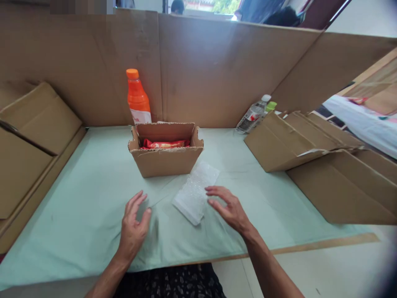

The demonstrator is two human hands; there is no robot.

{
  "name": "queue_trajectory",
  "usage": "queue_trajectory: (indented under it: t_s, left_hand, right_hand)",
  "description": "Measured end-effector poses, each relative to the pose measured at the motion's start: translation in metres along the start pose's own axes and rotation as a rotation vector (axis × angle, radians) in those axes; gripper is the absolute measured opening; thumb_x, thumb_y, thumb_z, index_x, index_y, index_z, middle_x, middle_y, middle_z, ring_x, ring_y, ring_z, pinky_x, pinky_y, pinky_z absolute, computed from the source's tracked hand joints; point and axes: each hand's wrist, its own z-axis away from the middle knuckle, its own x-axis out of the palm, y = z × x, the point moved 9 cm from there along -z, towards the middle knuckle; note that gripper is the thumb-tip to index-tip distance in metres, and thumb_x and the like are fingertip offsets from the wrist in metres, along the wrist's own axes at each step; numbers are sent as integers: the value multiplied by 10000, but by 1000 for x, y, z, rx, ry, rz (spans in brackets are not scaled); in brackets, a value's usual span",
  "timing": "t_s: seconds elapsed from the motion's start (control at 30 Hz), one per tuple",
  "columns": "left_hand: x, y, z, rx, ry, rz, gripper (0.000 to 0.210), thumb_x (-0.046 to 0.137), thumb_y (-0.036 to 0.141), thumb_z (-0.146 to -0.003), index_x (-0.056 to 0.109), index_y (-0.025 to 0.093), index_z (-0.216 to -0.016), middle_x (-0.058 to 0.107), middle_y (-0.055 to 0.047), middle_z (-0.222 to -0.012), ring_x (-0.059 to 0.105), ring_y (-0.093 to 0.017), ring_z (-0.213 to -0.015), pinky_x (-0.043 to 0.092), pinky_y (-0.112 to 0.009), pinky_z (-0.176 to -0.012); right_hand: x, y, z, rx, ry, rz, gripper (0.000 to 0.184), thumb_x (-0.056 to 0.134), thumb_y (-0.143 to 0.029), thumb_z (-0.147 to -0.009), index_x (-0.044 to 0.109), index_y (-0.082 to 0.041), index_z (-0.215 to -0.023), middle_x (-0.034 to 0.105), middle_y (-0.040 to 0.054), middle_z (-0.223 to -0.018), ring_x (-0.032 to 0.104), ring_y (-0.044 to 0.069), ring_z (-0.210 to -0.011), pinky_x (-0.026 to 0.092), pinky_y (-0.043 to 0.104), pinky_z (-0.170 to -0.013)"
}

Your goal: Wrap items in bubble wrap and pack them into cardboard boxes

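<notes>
A strip of clear bubble wrap (pixel 195 193) lies slantwise on the pale green cloth (pixel 93 186), in front of a small open cardboard box (pixel 167 162). Inside that box, red packets (pixel 166 144) show above the front wall. My right hand (pixel 228 207) hovers at the right edge of the bubble wrap, fingers apart and holding nothing; whether a fingertip touches the wrap I cannot tell. To the left of the wrap, my left hand (pixel 135 225) is open over the cloth, thumb and fingers spread, with nothing in it.
An orange bottle (pixel 138 99) stands behind the box. Clear plastic bottles (pixel 252 115) lean at the back right, beside larger cardboard boxes (pixel 344 182). More cardboard (pixel 37 136) stands at the left, and a tall cardboard panel (pixel 217 74) closes off the back.
</notes>
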Motion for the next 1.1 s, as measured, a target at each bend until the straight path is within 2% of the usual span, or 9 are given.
queue_trajectory:
  t_s: [0.17, 0.23, 0.3, 0.43, 0.57, 0.7, 0.9, 1.0, 1.1]
  left_hand:
    - [81, 81, -12, 462, -374, -168, 331, 593, 258, -878, 639, 192, -1199, 599, -121, -1362, 473, -300, -1328, 382, -506, -1122]
    - [117, 90, -4, 526, -596, -291, 393, 676, 333, -833, 640, 171, -1189, 578, -148, -1384, 442, -340, -1348, 346, -534, -1131]
    - [132, 91, 9, 562, -732, -367, 386, 725, 376, -796, 655, 171, -1115, 600, -149, -1335, 468, -347, -1311, 344, -533, -1116]
    - [104, 71, 38, 543, -742, -443, 186, 652, 137, -788, 629, 189, -965, 649, -87, -1059, 558, -275, -1057, 415, -469, -1001]
    - [50, 47, 73, 498, -700, -496, 305, 503, -54, -691, 568, 205, -839, 588, -36, -863, 518, -225, -879, 395, -468, -985]
    - [16, 45, 104, 491, -727, -441, 328, 494, -49, -651, 565, 199, -853, 572, -47, -898, 494, -233, -873, 414, -447, -888]
    - [19, 43, 125, 398, -879, -403, 389, 466, -43, -682, 573, 217, -951, 601, -38, -976, 509, -228, -930, 422, -391, -864]
    - [25, 40, 127, 373, -886, -375, 326, 475, -14, -733, 586, 216, -935, 622, -38, -968, 538, -229, -934, 431, -382, -847]
    - [33, 42, 133, 386, -938, -335, 265, 464, 26, -806, 617, 214, -911, 650, -40, -912, 588, -221, -884, 451, -374, -833]
  right_hand:
    - [-11, 81, -29, 400, 163, 308, 575, 619, -536, -839, 612, -131, -1248, 617, 193, -1327, 538, 357, -1256, 398, 517, -1046]
    - [-4, 94, -43, 458, 176, 386, 588, 660, -491, -807, 603, -101, -1244, 583, 229, -1357, 507, 391, -1278, 385, 537, -1033]
    - [5, 91, -51, 425, 190, 400, 445, 657, -422, -811, 642, -124, -1140, 604, 214, -1328, 514, 384, -1263, 388, 526, -1013]
    - [16, 61, -37, 272, 204, 345, 178, 541, -297, -878, 649, -192, -974, 689, 120, -1185, 583, 295, -1165, 403, 449, -992]
    - [26, 24, -17, 121, 183, 286, 190, 476, -293, -933, 635, -209, -993, 719, 89, -1036, 639, 250, -973, 445, 384, -893]
    - [59, -10, -37, 3, 90, 273, 161, 512, -267, -926, 657, -228, -985, 720, 75, -1000, 621, 258, -966, 427, 394, -902]
    - [72, -37, -56, -15, 76, 379, 457, 591, -245, -885, 539, -161, -1332, 616, 176, -1279, 528, 346, -1147, 394, 480, -946]
    - [72, -65, -27, -125, 31, 349, 427, 549, -244, -917, 532, -165, -1336, 588, 167, -1329, 522, 323, -1193, 417, 474, -969]
    - [102, -104, 13, -313, -202, 233, 426, 561, -226, -911, 536, -182, -1334, 565, 145, -1387, 525, 288, -1227, 442, 462, -993]
